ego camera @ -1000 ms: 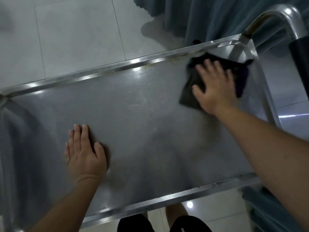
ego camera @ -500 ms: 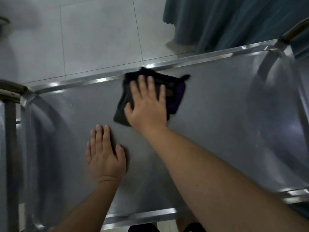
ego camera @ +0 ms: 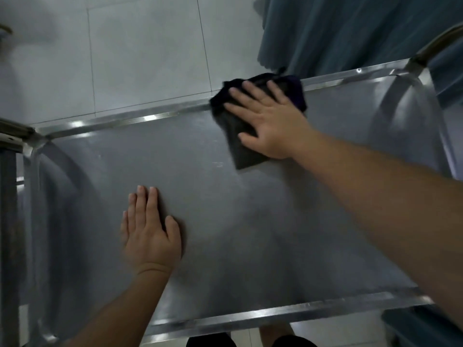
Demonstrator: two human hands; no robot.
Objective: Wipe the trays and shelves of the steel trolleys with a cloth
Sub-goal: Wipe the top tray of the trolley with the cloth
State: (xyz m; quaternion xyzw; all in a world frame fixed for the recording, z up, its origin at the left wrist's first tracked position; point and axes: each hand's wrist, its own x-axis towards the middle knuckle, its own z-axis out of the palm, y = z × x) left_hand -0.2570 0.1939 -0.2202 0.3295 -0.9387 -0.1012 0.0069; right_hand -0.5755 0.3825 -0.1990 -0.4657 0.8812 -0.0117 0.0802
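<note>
While left hand (ego camera: 150, 234) lies flat on tray (ego camera: 250, 221), right hand (ego camera: 269, 121) presses cloth (ego camera: 240, 146), fingers straight.

pale tiled floor (ego camera: 140, 53) with thin grout lines; blue-grey curtain (ego camera: 338, 31) hangs at right.

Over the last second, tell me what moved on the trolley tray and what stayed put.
The right hand swept the dark cloth leftward along the tray's far rim, then back toward the right. The left hand stayed flat on the tray; the cloth stayed pressed under flat fingers.
</note>
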